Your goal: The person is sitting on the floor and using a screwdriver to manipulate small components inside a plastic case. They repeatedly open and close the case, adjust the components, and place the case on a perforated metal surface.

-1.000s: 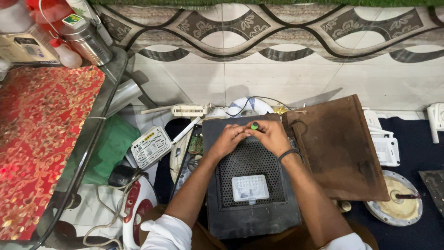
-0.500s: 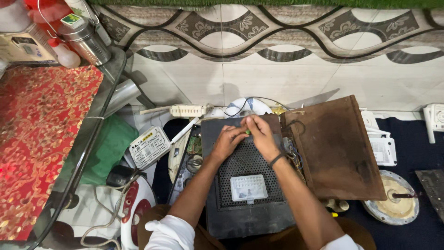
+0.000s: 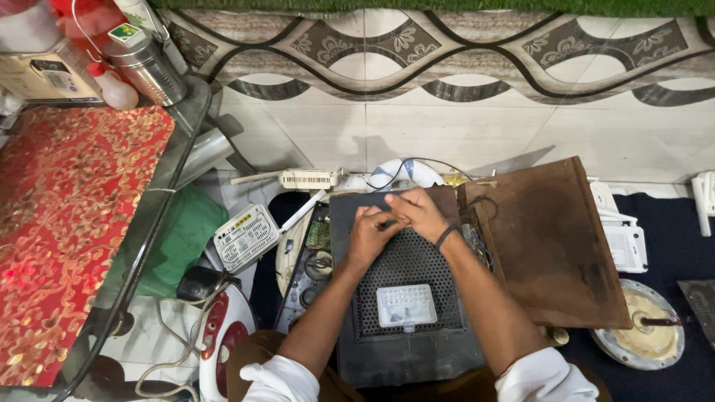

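Observation:
A black device casing (image 3: pixel 406 335) with a perforated grille and a white label (image 3: pixel 406 305) lies in front of me, across my lap. Both hands meet over its far end. My left hand (image 3: pixel 370 237) is curled, with its fingertips against those of my right hand (image 3: pixel 418 214). The right wrist wears a dark band. The fingers of both hands are bent and pinched together at one spot. Whatever is between them is hidden.
A brown wooden board (image 3: pixel 555 242) lies right of the casing, with a round metal plate (image 3: pixel 644 335) and a white box (image 3: pixel 622 242) beyond it. On the left are a white router (image 3: pixel 246 237), a circuit board (image 3: pixel 320 234), a green cloth (image 3: pixel 182 234), an iron (image 3: pixel 223 342) and a red-patterned table (image 3: pixel 67 223).
Both hands have shifted left along the far end of the casing. The small green thing seen between the fingers a second ago no longer shows.

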